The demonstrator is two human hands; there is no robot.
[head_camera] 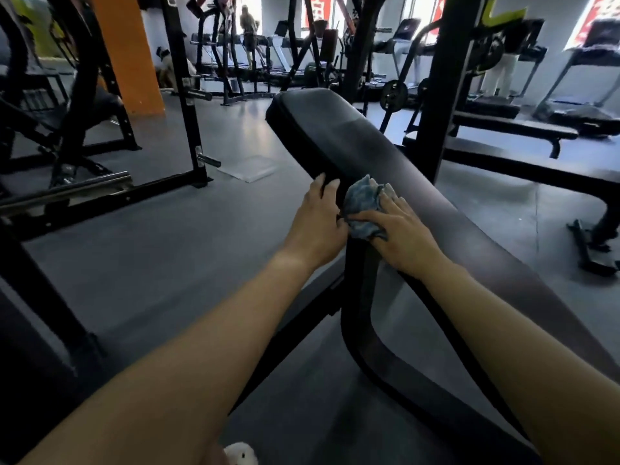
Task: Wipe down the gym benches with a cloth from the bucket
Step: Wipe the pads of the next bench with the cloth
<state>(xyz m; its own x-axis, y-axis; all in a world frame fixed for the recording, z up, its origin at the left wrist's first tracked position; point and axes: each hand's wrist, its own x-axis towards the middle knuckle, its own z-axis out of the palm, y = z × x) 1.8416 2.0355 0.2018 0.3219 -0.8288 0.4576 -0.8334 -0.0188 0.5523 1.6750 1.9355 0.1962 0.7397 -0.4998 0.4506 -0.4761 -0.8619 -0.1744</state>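
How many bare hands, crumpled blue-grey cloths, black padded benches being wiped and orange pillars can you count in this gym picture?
2 bare hands: left hand, right hand
1 crumpled blue-grey cloth
1 black padded bench being wiped
1 orange pillar
Total: 5

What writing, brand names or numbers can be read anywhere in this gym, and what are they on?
Nothing can be read outright.
White characters on the red banners in the far windows: cut off, too blurred to read.
Any marking on the weight plate: too small to read.
On the bench pad and cloth: no writing shows.
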